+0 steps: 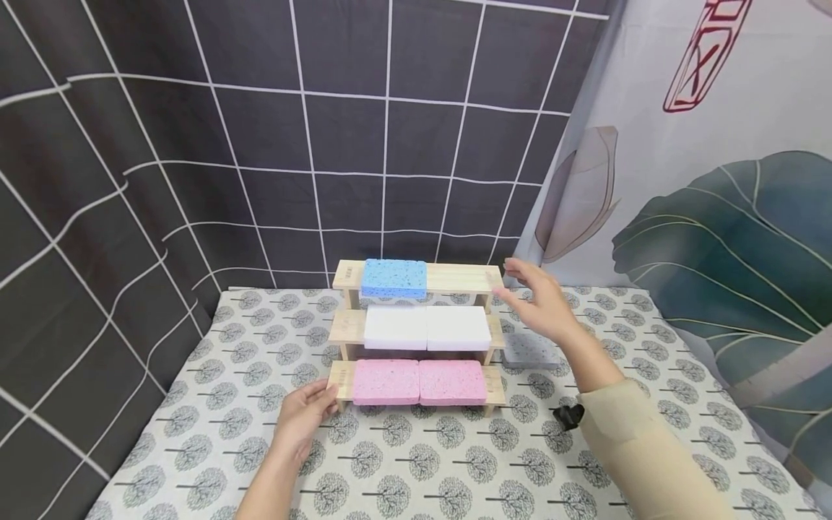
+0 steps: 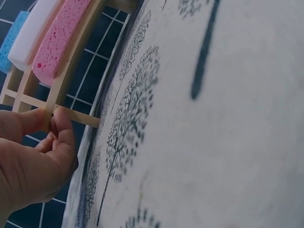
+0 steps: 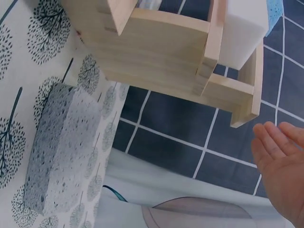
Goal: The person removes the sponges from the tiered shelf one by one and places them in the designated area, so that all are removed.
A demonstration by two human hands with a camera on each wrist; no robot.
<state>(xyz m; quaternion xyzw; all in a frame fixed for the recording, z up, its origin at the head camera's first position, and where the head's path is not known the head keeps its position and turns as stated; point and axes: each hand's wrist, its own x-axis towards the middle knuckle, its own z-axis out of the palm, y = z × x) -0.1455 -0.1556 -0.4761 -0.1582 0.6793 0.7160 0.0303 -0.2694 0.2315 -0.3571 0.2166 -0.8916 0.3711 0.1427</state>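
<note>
The left hand (image 1: 304,417) pinches the bottom left end of a 3-tier wooden rack (image 1: 458,278); the right hand (image 1: 542,303), relaxed and outstretched, hovers beside its top right end. The rack stands on the tree-print tablecloth (image 1: 416,462), bearing 1 blue sponge (image 1: 393,277), 2 white blocks (image 1: 396,328) and 2 pink sponges (image 1: 386,383).

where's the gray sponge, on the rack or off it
Off: the gray sponge lies on the tree-print cloth, to the right of the wooden rack.
</note>
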